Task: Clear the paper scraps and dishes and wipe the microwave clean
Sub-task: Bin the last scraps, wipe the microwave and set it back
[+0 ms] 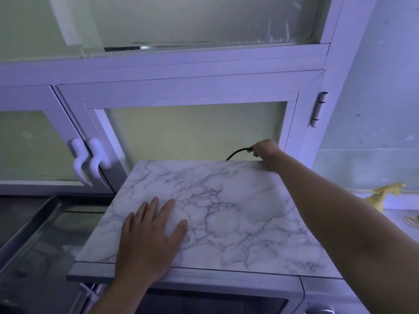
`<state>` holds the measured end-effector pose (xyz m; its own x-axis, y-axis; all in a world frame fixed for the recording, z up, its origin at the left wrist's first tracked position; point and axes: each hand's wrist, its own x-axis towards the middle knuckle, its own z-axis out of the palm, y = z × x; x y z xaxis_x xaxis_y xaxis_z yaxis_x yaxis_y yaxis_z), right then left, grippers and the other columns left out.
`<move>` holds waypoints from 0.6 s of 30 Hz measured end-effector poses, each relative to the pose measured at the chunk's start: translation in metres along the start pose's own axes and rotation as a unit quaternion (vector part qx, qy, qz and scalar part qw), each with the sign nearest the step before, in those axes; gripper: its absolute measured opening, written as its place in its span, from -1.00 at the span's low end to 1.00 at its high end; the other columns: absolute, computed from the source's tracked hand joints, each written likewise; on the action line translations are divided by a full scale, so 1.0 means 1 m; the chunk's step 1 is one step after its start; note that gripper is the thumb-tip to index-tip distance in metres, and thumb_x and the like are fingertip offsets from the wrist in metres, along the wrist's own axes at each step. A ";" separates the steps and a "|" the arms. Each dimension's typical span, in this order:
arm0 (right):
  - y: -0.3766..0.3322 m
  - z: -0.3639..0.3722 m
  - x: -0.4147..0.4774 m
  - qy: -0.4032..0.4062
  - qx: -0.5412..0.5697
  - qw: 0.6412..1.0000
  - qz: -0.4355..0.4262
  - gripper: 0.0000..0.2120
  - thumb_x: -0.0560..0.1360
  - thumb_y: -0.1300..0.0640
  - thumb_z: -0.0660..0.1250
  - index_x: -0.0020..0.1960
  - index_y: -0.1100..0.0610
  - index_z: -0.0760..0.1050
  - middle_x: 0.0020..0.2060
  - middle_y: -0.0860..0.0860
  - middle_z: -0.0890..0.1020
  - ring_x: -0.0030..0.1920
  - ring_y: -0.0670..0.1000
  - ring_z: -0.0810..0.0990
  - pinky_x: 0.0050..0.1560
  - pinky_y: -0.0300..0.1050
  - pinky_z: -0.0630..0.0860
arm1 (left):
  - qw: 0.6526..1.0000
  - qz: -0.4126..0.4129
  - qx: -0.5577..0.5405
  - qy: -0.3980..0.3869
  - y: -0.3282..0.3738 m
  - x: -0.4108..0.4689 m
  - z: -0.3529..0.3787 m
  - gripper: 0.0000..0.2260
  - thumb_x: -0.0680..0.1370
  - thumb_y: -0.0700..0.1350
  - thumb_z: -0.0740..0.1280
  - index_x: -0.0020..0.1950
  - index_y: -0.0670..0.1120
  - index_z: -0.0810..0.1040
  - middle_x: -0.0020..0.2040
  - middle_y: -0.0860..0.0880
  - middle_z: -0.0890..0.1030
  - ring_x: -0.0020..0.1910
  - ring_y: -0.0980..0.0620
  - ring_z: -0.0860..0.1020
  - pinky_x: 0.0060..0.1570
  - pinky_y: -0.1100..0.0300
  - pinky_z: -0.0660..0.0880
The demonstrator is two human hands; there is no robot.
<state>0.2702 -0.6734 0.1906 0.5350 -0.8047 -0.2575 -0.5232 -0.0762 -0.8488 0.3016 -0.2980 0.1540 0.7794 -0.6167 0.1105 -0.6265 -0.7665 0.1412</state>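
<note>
So our left hand (149, 241) lies flat on the marble-look top of the microwave (238, 211), fingers (169, 207) straight and spread, holding nothing, just pressing down. Our right hand (264, 149) is stretched out to the back edge, with its fingers curled round a black cord (237, 153) that arcs up from behind the unit, close to the cabinet door (192, 132). There are no scraps, dishes or cloth in view, so we'd guess the wiping hasn't begun.

Here's what could bite us. If we yank that cord, the microwave may slide or twist on whatever it sits on. Its left front corner looks like it reaches out toward the sink (34, 234), though from this angle we can't say how far. The flat hand is the only thing steadying it. We can't see the plug. If it's in, pulling on the wire rather than the plug could strain it. The right forearm also passes near the yellow figure (383, 196), which would be easy to knock over.
</note>
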 end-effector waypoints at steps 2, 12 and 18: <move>0.001 -0.003 -0.003 -0.027 0.007 0.999 -0.025 -0.76 0.48 0.22 0.20 -0.03 0.25 0.63 -0.28 0.00 0.60 -0.14 0.06 0.40 -0.18 -0.13 0.30 | 1.000 -0.001 0.000 0.000 0.001 0.000 0.000 -0.31 0.46 0.44 -0.23 0.58 0.27 -0.01 0.64 0.11 0.00 0.59 0.06 -0.02 0.55 0.02 -0.06; -0.021 -0.018 0.000 -0.112 0.017 0.994 -0.013 -0.77 0.41 -0.02 0.26 -0.17 0.16 0.46 -0.31 0.07 0.60 -0.26 0.05 0.45 -0.10 -0.05 0.34 | 1.000 -0.003 -0.017 0.002 -0.001 0.002 0.002 -0.25 0.40 0.45 -0.31 0.58 0.27 -0.03 0.63 0.10 -0.01 0.59 0.05 -0.03 0.55 0.00 -0.06; -0.071 -0.008 0.002 -0.186 -0.300 0.936 -0.003 -0.59 0.41 -0.14 0.22 0.01 0.10 0.68 -0.16 0.08 0.68 -0.16 0.10 0.59 -0.08 -0.04 0.41 | 1.000 0.002 -0.024 -0.003 0.000 0.001 -0.002 -0.31 0.46 0.41 -0.20 0.57 0.24 0.04 0.63 0.08 0.03 0.59 0.02 -0.01 0.54 -0.02 -0.07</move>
<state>0.3030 -0.6745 0.2535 0.6742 -0.5515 -0.4912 -0.7383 -0.4864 -0.4673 0.3025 -0.2987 0.1558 0.7768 -0.6210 0.1046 -0.6286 -0.7546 0.1883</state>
